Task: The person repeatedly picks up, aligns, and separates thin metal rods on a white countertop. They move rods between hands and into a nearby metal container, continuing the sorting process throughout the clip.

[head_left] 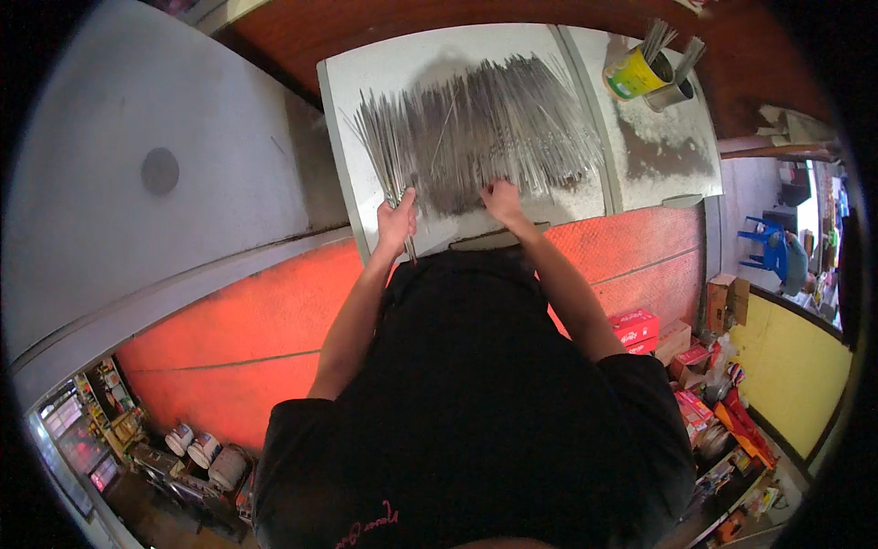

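The person's left hand (397, 220) was closed in a fist around a small bundle of thin metal rods (377, 151). The bundle's short ends stuck out below the fist toward the person's body, and its long ends fanned out above the hand across the bench (384, 64). The right hand (500, 195) lay just to the right of the left, fingers curled down onto the near ends of the large spread of rods (494, 119); whether it actually gripped any of them could not be made out.

That large spread lay flat on the pale board directly above both hands, the rods side by side and pointing away from the person, over a dark grey smudge on the surface. Up and well to the right of the right hand, on a second pale panel, stood a yellow and green tin (637, 73) with a few rods upright in it, and touching it on its right a plain metal tin (672, 91) holding more.

Below the hands the bench edge met the person's black shirt (476, 403). Further right of the right hand, lower down, red boxes (636, 328) were stacked on the floor beside cardboard cartons (727, 302).
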The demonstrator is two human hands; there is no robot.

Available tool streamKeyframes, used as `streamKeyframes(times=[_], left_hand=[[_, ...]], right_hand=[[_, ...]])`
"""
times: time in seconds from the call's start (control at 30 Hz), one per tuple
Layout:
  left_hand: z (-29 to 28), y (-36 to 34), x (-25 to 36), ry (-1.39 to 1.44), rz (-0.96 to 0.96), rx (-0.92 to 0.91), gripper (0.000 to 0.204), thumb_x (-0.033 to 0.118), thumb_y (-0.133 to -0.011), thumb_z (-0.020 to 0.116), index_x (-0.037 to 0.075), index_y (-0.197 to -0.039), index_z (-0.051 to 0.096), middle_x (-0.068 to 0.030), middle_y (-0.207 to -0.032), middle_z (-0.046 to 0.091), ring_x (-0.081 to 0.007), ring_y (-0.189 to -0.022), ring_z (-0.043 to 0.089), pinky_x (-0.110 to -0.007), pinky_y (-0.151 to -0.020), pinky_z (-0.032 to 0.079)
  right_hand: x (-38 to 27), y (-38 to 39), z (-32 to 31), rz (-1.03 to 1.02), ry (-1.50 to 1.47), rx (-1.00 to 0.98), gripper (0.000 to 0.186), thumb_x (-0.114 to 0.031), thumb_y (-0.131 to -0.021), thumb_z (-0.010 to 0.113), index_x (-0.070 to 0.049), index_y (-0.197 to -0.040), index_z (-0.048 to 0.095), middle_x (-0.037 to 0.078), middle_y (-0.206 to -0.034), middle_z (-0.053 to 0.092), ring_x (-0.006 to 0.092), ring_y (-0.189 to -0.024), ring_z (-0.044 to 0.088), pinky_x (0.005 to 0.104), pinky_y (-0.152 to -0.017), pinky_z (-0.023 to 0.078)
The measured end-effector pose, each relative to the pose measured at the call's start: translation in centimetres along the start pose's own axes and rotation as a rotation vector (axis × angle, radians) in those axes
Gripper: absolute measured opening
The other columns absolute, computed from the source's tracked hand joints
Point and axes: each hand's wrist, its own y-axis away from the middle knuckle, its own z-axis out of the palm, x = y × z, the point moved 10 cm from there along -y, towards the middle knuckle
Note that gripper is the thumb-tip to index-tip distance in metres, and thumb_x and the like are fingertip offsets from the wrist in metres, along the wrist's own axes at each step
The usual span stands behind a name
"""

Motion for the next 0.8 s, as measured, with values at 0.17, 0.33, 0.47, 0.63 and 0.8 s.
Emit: streamKeyframes(times=[0.17, 0.33, 0.47, 0.63, 0.8], left_hand=[[-2.3, -0.1, -0.2, -0.012, 0.022, 0.072, 0.031, 0.029, -0.096, 0.067, 0.01, -0.076, 0.051, 0.0014, -0.05, 0.044, -0.0106, -0.035, 0.039, -0.029, -0.033, 0.03], [-3.0, 1.0, 0.9, -0.039, 0.022, 0.129, 0.044, 0.031, -0.096, 0.066, 0.013, -0.063, 0.043, 0.0001, -0.048, 0.042, -0.0118, -0.035, 0.039, -0.029, -0.034, 0.03], [-3.2, 1.9, 1.4, -0.05, 0.052, 0.146, 0.045, 0.031, -0.096, 0.066, 0.012, -0.061, 0.044, -0.0009, -0.048, 0.044, -0.0123, -0.036, 0.04, -0.029, -0.036, 0.031], [-4.3, 2.6, 1.3, -0.074, 0.058, 0.189, 0.045, 0.03, -0.096, 0.066, 0.012, -0.061, 0.044, -0.0009, -0.047, 0.043, -0.0121, -0.036, 0.039, -0.029, -0.035, 0.03], [-4.4, 2.4, 0.4, -0.007, 0.054, 0.152, 0.033, 0.025, -0.097, 0.065, 0.011, -0.071, 0.05, 0.0016, -0.046, 0.043, -0.0098, -0.034, 0.038, -0.029, -0.034, 0.028]], right_hand=[[-5.0, 1.2, -2.0, -0.054, 0.28, -0.088, 0.034, -0.031, -0.086, 0.064, 0.001, -0.092, 0.068, 0.024, -0.087, 0.069, 0.0418, -0.087, 0.067, 0.0499, -0.079, 0.054], [-11.3, -2.7, -0.7, -0.091, -0.059, -0.144, 0.038, -0.037, -0.09, 0.063, 0.001, -0.092, 0.068, 0.022, -0.093, 0.07, 0.0412, -0.093, 0.067, 0.0497, -0.083, 0.055], [-11.4, -6.3, 2.0, 0.067, 0.043, -0.11, 0.034, -0.035, -0.09, 0.063, -0.003, -0.1, 0.071, 0.02, -0.107, 0.07, 0.0402, -0.102, 0.066, 0.0486, -0.086, 0.056], [-12.4, -7.3, 2.5, 0.068, 0.113, -0.059, 0.045, -0.041, -0.089, 0.064, 0.002, -0.098, 0.07, 0.027, -0.096, 0.069, 0.0413, -0.098, 0.067, 0.049, -0.084, 0.055], [-10.9, -7.8, 3.1, 0.009, 0.053, -0.145, 0.048, -0.042, -0.087, 0.064, 0.004, -0.101, 0.068, 0.027, -0.099, 0.069, 0.0388, -0.097, 0.068, 0.0487, -0.083, 0.055]])
